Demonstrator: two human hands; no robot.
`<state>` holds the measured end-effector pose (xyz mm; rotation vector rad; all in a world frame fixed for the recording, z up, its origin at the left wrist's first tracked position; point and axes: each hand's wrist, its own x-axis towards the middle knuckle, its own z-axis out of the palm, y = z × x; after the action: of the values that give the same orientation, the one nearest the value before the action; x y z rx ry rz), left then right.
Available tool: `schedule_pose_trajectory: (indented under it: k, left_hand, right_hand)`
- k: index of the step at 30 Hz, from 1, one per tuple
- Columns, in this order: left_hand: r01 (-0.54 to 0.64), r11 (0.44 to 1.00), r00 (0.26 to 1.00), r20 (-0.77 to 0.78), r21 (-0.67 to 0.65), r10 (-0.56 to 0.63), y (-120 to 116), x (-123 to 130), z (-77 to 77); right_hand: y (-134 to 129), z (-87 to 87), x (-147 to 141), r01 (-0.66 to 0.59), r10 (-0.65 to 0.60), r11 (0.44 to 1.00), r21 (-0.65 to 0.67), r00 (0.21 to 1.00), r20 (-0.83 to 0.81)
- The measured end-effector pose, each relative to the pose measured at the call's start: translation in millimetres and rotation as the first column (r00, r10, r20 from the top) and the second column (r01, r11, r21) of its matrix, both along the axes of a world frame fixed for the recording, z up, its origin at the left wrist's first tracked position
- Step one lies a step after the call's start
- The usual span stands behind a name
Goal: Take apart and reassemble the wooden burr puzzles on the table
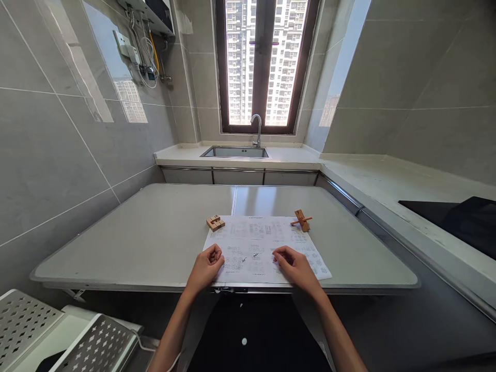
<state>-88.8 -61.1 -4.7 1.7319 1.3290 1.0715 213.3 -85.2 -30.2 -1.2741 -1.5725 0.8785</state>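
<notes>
A printed white sheet (pixel 267 235) lies on the folding table, covered with small diagrams and text too fine to read. My left hand (pixel 209 264) rests on its lower left edge, fingers curled into a loose fist with nothing showing in it. Over the right part of the paper, my right hand (pixel 294 264) is closed with bent fingers, and no object shows in it. Between the hands lie two small dark pieces (pixel 244 260), too small to name. A wooden block puzzle (pixel 215 222) sits at the sheet's upper left corner, and a cross-shaped wooden puzzle (pixel 301 221) at its upper right.
The pale folding table (pixel 127 240) has a seam down its middle and a metal front edge. Beyond it are a counter with a sink (pixel 234 152) and a faucet (pixel 257 129). Another counter runs along the right. A perforated white rack (pixel 96 343) stands low at the left.
</notes>
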Motion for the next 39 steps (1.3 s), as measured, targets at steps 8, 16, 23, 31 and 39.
schedule_pose_trajectory:
  k: [8, 16, 23, 31, 39]
  left_hand:
    - [-0.011, 1.0, 1.0, -0.012, 0.008, 0.011, -2, 1, 3.7]
    - [-0.01, 1.0, 1.0, -0.009, 0.009, 0.01, -2, 1, 2.5]
    - [-0.013, 1.0, 1.0, -0.013, 0.006, 0.013, -1, 1, 2.5]
    - [-0.008, 1.0, 1.0, -0.019, 0.006, 0.008, -1, -1, 0.4]
    - [-0.009, 1.0, 1.0, -0.029, 0.0, 0.009, 0, 0, 3.6]
  right_hand:
    - [0, 0.4, 0, 0.007, -0.007, 1.0, 0.003, 1.0, 0.0]
    - [1, 0.7, 0, 0.009, -0.009, 1.0, 0.001, 1.0, 0.015]
    - [1, 0.8, 0, 0.009, -0.009, 1.0, 0.001, 1.0, 0.008]
    - [6, 4.0, 2, -0.017, 0.015, 1.0, 0.021, 0.998, 0.065]
    - [39, 7.1, 25, 0.283, -0.305, 0.943, 0.176, 0.945, 0.116]
